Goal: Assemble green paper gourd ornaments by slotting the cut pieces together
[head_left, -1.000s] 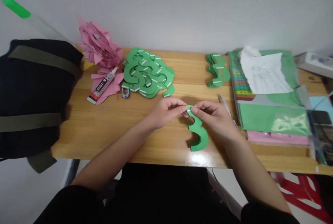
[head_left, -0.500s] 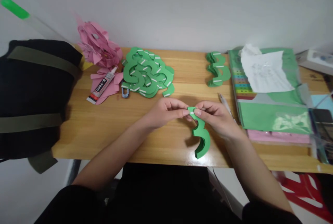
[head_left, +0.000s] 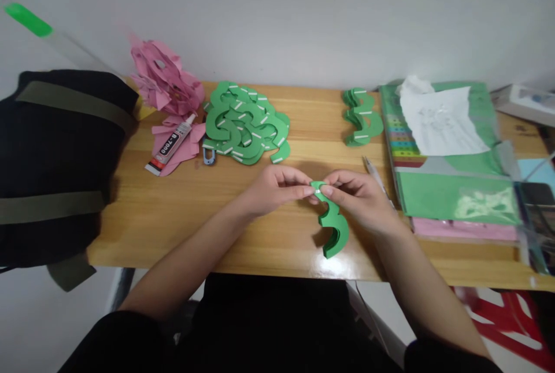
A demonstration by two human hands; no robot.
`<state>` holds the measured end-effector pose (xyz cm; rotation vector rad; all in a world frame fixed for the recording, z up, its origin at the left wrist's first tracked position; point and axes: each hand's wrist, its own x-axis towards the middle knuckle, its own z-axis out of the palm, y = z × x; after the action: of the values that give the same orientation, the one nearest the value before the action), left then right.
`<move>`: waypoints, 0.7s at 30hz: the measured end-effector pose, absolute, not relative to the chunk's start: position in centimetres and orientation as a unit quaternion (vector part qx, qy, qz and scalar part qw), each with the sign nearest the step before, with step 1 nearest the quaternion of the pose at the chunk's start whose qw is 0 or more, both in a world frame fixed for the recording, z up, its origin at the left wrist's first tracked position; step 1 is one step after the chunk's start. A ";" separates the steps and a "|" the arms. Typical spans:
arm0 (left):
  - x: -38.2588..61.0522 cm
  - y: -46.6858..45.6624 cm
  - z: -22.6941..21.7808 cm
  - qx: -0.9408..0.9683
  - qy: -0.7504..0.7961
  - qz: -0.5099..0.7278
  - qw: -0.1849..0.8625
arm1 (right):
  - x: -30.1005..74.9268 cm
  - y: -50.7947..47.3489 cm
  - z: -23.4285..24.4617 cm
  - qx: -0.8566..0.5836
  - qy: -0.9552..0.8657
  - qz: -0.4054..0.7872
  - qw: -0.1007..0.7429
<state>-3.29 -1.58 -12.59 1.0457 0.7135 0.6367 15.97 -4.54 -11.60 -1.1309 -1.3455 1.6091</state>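
Observation:
A stack of green foam number threes (head_left: 340, 231) is held up above the table's front part. My left hand (head_left: 281, 189) pinches its top end from the left, thumb by a small white strip. From the right, my right hand (head_left: 358, 195) grips the same top end between thumb and fingers. The stack's lower curve hangs free toward me. Behind my left hand lies a heap of green foam threes (head_left: 247, 124) bearing white strips. A smaller stack of green threes (head_left: 368, 121) lies farther back on the right.
Pink foam scraps (head_left: 167, 78) and a B-7000 glue tube (head_left: 170, 144) lie left, beside a black bag (head_left: 60, 159). A small blue-grey clip (head_left: 208, 157) is near the heap. A pen (head_left: 378, 179) lies by green sheets (head_left: 451, 188) with crumpled paper (head_left: 442, 121) on top.
Both hands keep their pinch on the green stack. The stack's lower end has shifted slightly up and left; the rest of the scene has moved only a little with the camera.

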 end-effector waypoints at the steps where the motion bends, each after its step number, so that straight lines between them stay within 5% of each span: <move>1: -3.3 -1.6 -12.7 0.483 0.331 0.292 0.756 | 16.0 -4.5 -11.7 -0.447 -0.525 0.625 0.367; 21: -3.0 -1.7 -12.7 0.530 0.360 0.327 0.695 | 15.6 -4.7 -12.0 -0.510 -0.558 0.543 0.364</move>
<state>-3.00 -1.66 -12.67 1.1825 0.8042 0.7291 15.63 -4.70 -11.99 -1.3134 -1.4365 1.3976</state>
